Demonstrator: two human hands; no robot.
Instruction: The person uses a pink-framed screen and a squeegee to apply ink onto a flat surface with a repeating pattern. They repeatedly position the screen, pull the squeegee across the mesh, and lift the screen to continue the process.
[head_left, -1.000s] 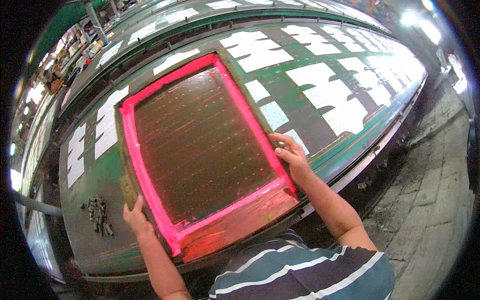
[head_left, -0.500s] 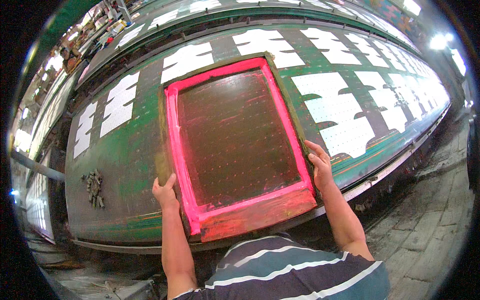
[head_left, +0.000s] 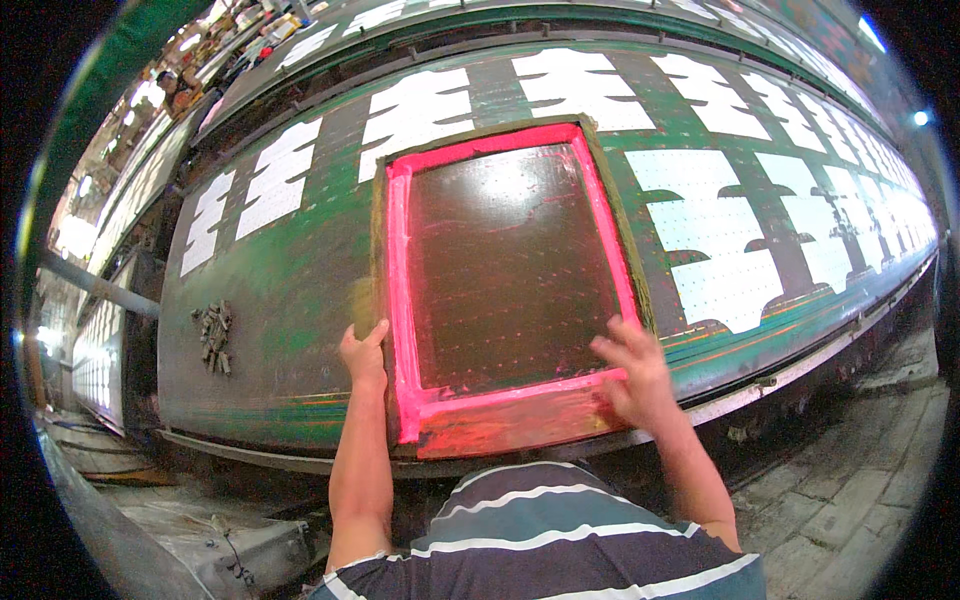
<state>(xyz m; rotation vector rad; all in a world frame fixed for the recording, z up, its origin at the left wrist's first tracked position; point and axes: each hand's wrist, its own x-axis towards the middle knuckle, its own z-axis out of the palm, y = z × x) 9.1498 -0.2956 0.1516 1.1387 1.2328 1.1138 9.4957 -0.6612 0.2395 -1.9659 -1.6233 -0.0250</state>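
Observation:
A printing screen (head_left: pixel 505 290) lies in front of me on the long table. Its dark mesh shows rows of faint dots, a bright pink border runs round the inside, and a reddish band covers its near end. At the lower left side of the frame, my left hand (head_left: pixel 366 358) grips the edge, its thumb up along the rim. My right hand (head_left: pixel 640 378), slightly blurred, hovers over the near right corner with fingers spread, holding nothing. Whether its fingertips touch the screen, I cannot tell.
White dotted cut pieces (head_left: pixel 715 240) lie in two rows across the green-stained table (head_left: pixel 290 280). Left of the screen sits a small heap of grey pieces (head_left: pixel 214 338). A metal rail (head_left: pixel 300 460) follows the near edge; a paved floor (head_left: pixel 830 500) is at right.
My right hand has let go of the frame's right edge and come inward over the near right corner. The left hand keeps its hold. The view has shifted a little.

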